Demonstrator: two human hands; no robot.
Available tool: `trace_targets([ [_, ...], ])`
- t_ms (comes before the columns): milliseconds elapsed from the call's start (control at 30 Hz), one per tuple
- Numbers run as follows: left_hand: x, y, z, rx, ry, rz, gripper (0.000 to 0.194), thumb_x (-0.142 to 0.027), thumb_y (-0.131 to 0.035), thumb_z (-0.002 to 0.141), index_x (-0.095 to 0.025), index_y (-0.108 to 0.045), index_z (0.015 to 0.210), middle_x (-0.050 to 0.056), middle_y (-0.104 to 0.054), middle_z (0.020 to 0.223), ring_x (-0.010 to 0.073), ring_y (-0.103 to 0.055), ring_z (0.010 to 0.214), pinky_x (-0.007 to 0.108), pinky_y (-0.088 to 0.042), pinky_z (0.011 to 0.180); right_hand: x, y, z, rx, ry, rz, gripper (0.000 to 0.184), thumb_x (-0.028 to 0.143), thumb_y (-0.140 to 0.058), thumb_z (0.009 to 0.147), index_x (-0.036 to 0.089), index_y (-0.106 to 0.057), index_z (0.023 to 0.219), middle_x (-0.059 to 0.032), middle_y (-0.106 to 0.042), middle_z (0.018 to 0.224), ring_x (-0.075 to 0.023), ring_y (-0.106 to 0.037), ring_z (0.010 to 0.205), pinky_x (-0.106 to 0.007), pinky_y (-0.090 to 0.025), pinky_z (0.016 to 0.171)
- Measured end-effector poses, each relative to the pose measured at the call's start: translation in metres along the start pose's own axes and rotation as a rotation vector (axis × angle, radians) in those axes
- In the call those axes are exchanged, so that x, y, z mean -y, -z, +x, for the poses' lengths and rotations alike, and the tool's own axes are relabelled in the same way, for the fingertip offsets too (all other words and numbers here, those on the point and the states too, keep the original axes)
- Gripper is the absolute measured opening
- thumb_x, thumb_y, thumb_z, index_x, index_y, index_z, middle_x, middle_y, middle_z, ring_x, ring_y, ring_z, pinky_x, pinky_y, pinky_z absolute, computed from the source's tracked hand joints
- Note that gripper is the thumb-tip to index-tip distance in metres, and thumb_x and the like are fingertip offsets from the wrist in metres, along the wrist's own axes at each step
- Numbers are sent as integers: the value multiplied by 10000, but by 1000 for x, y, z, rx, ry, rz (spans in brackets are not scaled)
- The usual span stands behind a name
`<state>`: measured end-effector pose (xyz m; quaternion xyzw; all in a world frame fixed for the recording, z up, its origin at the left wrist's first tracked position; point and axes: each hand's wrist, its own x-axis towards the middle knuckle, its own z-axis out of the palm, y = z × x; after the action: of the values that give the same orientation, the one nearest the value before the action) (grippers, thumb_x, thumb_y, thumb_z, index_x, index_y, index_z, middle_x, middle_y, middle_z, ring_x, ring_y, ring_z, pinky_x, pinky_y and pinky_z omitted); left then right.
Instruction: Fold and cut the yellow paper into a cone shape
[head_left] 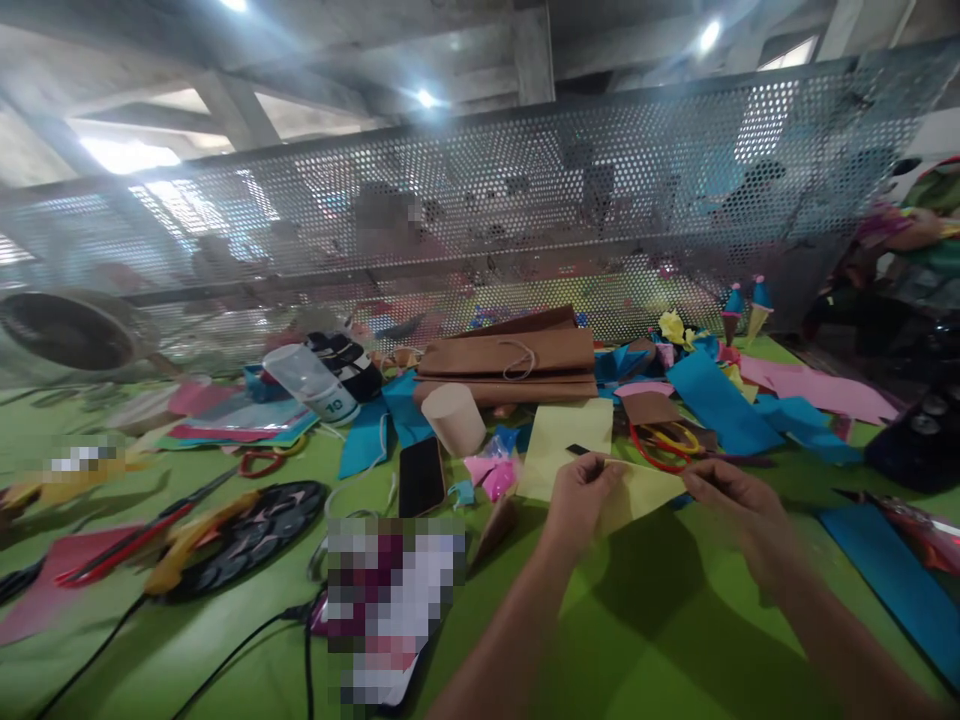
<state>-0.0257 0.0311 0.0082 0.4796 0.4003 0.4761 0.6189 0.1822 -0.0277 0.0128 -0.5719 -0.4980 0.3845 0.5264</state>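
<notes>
Between my two hands is a piece of pale yellow paper, held up a little above the green table. My left hand pinches its left end, with fingers closed. At the paper's right end, my right hand grips the corner between thumb and fingers. Just behind my left hand lies a larger yellow sheet with a small dark piece at its lower edge. Scissors with red and yellow handles rest behind the held paper. A brown paper cone is left of my left wrist.
Left of my hands lie a phone, a white roll, a glue gun on a black palette, and cables. Folded brown paper and blue strips lie behind. A perforated metal screen closes the table's back. A blue sheet is right.
</notes>
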Motion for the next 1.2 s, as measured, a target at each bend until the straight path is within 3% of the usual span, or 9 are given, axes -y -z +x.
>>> trace_targets([
  [133, 1, 1, 1, 4, 10, 34, 514, -615, -835, 709, -129, -731, 838, -6, -613, 703, 104, -491, 631, 220, -366, 593, -6, 2, 2, -36, 13, -88, 390, 640, -752, 801, 252, -744, 833, 7, -663, 736, -173, -570, 672, -286, -449, 594],
  [233, 2, 1, 1, 1, -17, 126, 435, -565, -765, 782, -136, -725, 841, -7, -602, 709, 116, -493, 657, 227, -356, 605, -5, 2, 1, -44, 60, -174, 337, 606, -737, 830, 272, -761, 862, -11, -728, 829, -204, -638, 769, -307, -501, 700],
  [333, 4, -1, -1, 55, -83, 285, 317, -460, -691, 846, -146, -720, 815, 0, -610, 727, 132, -506, 698, 239, -362, 640, -4, -1, 0, 49, 66, -226, 330, 575, -746, 832, 290, -784, 996, -24, -778, 954, -240, -688, 893, -330, -527, 794],
  [433, 7, -5, -4, 130, -146, 378, 304, -439, -632, 895, -154, -729, 850, 18, -646, 779, 155, -536, 743, 256, -388, 682, -8, -4, 1, 145, 65, -262, 336, 593, -736, 828, 267, -787, 894, -20, -771, 865, -238, -684, 827, -331, -520, 733],
  [567, 8, -3, -4, 204, -132, 388, 313, -454, -653, 891, -172, -708, 1014, 14, -649, 836, 161, -546, 754, 257, -392, 683, -14, -1, 3, 78, 64, -278, 376, 627, -698, 847, 259, -772, 839, -19, -747, 807, -219, -642, 753, -327, -498, 683],
  [733, -1, 2, -6, 267, -186, 608, 316, -414, -618, 926, -191, -547, 715, -31, -474, 683, 138, -442, 677, 254, -306, 625, -10, 2, 4, 75, 44, -253, 352, 622, -732, 824, 282, -791, 893, -29, -777, 888, -247, -675, 824, -346, -530, 721],
  [867, -8, 2, -10, 395, -237, 771, 287, -363, -572, 961, -201, -590, 725, -16, -548, 695, 155, -498, 692, 258, -311, 633, -10, -2, 3, 149, 92, -226, 356, 601, -750, 815, 287, -798, 974, -36, -787, 955, -276, -697, 924, -391, -545, 826],
  [1067, -8, 5, -7, 342, -211, 647, 221, -397, -603, 951, -201, -704, 931, 30, -698, 848, 183, -607, 781, 249, -402, 670, -13, 3, 5, 31, -46, -106, 340, 610, -781, 787, 277, -764, 857, -12, -729, 805, -224, -647, 740, -339, -515, 663],
  [1200, -11, 8, -6, 328, -164, 601, 270, -408, -572, 968, -191, -700, 871, 27, -700, 761, 165, -594, 696, 252, -401, 652, -12, 4, 5, 47, -78, 5, 353, 585, -836, 740, 276, -766, 896, -14, -742, 848, -220, -654, 760, -328, -524, 662],
])
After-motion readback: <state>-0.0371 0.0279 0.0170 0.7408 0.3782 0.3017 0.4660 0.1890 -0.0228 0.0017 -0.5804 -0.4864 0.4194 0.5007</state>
